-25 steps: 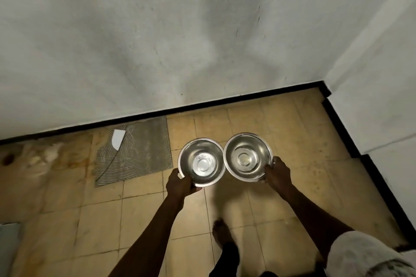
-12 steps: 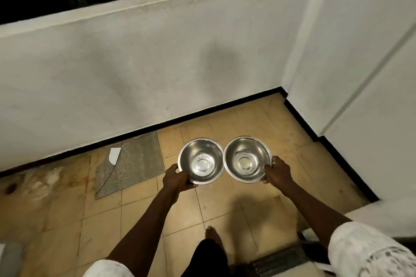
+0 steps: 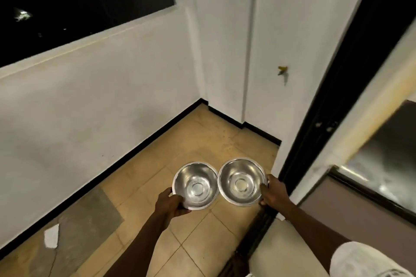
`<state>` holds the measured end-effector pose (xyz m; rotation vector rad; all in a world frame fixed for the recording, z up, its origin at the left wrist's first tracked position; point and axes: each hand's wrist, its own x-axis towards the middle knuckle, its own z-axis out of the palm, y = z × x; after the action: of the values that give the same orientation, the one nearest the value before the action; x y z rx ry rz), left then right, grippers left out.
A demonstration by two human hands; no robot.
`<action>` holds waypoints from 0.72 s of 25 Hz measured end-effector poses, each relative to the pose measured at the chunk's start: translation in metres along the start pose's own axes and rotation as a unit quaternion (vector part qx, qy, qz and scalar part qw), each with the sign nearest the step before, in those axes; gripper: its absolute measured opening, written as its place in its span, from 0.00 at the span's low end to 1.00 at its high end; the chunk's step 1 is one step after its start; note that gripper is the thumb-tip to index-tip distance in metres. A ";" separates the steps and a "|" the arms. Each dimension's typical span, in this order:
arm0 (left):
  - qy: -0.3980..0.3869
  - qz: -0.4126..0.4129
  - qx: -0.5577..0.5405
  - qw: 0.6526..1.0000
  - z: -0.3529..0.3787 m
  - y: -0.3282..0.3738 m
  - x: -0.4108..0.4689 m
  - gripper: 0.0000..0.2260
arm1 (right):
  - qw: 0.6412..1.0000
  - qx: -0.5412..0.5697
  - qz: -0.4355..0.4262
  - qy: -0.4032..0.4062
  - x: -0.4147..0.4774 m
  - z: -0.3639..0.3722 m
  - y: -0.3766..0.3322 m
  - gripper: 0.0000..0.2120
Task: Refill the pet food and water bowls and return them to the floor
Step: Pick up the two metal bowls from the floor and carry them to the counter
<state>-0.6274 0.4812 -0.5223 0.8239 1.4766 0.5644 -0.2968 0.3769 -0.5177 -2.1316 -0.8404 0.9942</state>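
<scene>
Two empty shiny steel bowls are held side by side above the tan tiled floor, their rims touching. My left hand [image 3: 169, 204] grips the near rim of the left bowl [image 3: 195, 185]. My right hand [image 3: 272, 193] grips the right rim of the right bowl [image 3: 241, 181]. Both bowls are upright with nothing visible inside them.
A low white wall [image 3: 94, 101] with a black skirting runs along the left, with dark night beyond it. A bare grey floor patch [image 3: 90, 213] with a white shard [image 3: 51, 236] lies at lower left. A black door frame [image 3: 315, 123] stands right of the bowls.
The view has swung up and to the right, from the floor and wall to the corner and the door frame. Both hands keep hold of the bowls, still side by side.
</scene>
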 end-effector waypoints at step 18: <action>-0.292 0.028 0.265 0.919 0.341 -0.120 -0.227 0.16 | 0.931 0.161 0.177 0.275 -0.309 -0.251 0.331 0.08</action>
<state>-0.3204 0.1848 -0.5013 1.3252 1.0471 -0.0725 -0.1590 -0.1221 -0.5117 -2.1379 -0.0156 0.5847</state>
